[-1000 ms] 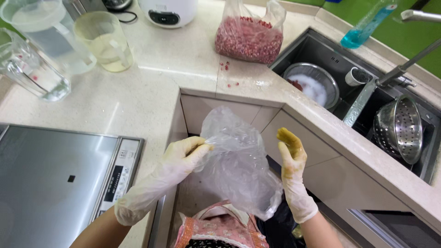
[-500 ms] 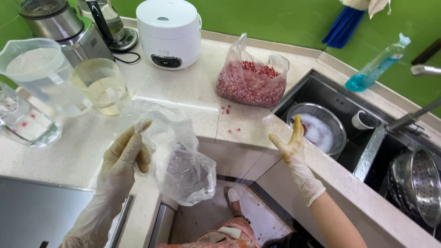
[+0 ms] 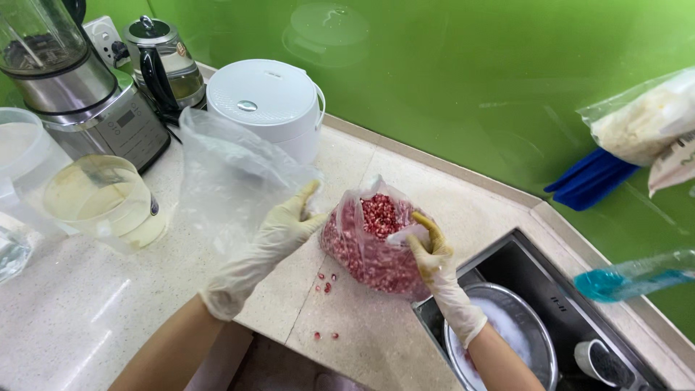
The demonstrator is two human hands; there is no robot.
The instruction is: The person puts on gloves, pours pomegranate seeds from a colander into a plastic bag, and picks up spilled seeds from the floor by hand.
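Loose seeds [image 3: 326,286] lie on the counter [image 3: 94,318] at six o'clock from the seed bag [image 3: 373,242]. The right hand [image 3: 432,259], gloved, pinches that bag's open rim, fingers closed on the plastic. At nine o'clock from it, the left hand [image 3: 284,226] holds an empty clear bag [image 3: 232,177], fingers clamped on its edge. A steel bowl [image 3: 507,340] sits in the sink at four o'clock. Farther off stand a white cooker [image 3: 268,105], kettle [image 3: 161,61] and blender [image 3: 72,80].

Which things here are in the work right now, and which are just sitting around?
In hand: left hand holds empty clear bag; right hand grips bag of red seeds.
Lying about: rice cooker, kettle, blender, loose seeds.
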